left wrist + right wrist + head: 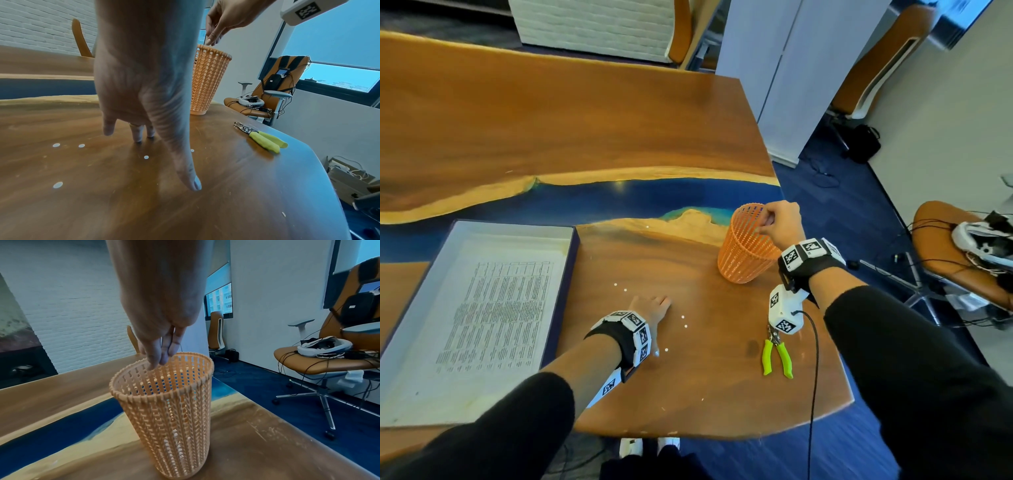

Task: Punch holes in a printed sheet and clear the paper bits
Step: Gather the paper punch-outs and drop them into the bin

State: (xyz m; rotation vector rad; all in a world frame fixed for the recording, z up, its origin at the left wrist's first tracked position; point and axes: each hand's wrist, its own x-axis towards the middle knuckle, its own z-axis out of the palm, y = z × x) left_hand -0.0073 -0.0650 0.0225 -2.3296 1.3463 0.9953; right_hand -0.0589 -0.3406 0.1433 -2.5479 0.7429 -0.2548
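Several small white paper bits [683,317] [56,145] lie scattered on the wooden table [688,394]. My left hand [654,306] [148,100] rests among them, fingers straight and tips touching the wood. Over the rim of the orange mesh basket [743,253] [207,81] [170,418], my right hand [777,222] [218,29] [162,344] hovers with bunched fingers pointing down; I see no bit between them. White bits show low inside the basket. The green-handled hole punch pliers [777,356] [265,141] lie near the right edge. The printed sheet [496,308] lies flat in a shallow box [571,260].
The table's rounded front and right edges are close to the pliers. A black cable [813,359] hangs from my right wrist across the table. An orange office chair [945,233] with a headset and wires stands to the right; a white cabinet [774,85] is behind.
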